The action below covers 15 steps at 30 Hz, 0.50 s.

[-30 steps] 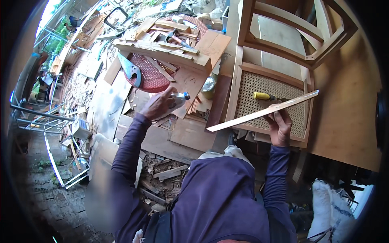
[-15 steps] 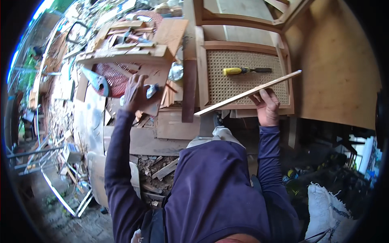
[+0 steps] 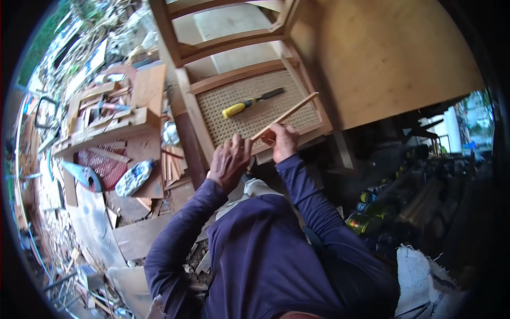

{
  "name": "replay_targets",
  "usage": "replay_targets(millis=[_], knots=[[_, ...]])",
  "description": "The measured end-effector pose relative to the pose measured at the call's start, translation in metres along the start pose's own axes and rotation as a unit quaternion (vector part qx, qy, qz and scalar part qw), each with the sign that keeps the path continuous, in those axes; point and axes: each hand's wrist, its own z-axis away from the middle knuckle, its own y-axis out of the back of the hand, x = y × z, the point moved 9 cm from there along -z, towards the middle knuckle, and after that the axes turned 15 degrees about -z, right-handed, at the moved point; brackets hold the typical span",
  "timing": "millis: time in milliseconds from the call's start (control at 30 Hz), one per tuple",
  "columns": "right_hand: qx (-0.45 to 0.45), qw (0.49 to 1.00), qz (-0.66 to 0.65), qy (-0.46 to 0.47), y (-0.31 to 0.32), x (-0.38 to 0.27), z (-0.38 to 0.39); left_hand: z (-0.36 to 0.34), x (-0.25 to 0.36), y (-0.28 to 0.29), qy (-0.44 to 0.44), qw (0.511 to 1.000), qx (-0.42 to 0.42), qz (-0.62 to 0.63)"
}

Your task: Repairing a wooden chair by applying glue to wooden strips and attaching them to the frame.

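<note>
A thin wooden strip (image 3: 293, 111) slants over the front of a chair's woven cane seat (image 3: 223, 127). My right hand (image 3: 282, 143) is closed round its lower part, with the far end sticking out up and to the right. My left hand (image 3: 229, 164) has come to the strip's near end, its fingers bent against it; the fingertips are partly hidden. On the cane lies a chisel (image 3: 240, 108) with a yellow and black handle, its blade pointing right, apart from both hands.
Left of the chair, a wooden ledge (image 3: 106, 130) carries offcuts and a hammer (image 3: 111, 106). Beside it lie a handsaw (image 3: 82, 175), red mesh (image 3: 103, 159) and a blue-and-white plastic packet (image 3: 134, 177). A large plywood panel (image 3: 388, 53) stands right; a white sack (image 3: 422, 282) is lower right.
My left hand has moved right, away from the mesh and packet, to the strip's near end. My right hand still holds the strip. The whole view has swung toward the right.
</note>
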Motion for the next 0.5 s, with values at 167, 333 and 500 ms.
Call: replay_targets(millis=[167,333,500], knots=[[-0.026,0.999,-0.002,-0.025,0.012,0.001,-0.007,0.008,0.009,-0.007,-0.021,0.975,0.209,-0.069],[-0.129,0.821,0.404,0.382,-0.007,-0.085,0.044,-0.012,0.013,-0.021,-0.012,0.994,0.11,-0.013],[-0.388,0.546,0.601,0.435,-0.048,-0.076,0.057,-0.033,0.041,-0.024,0.026,0.994,0.103,0.017]])
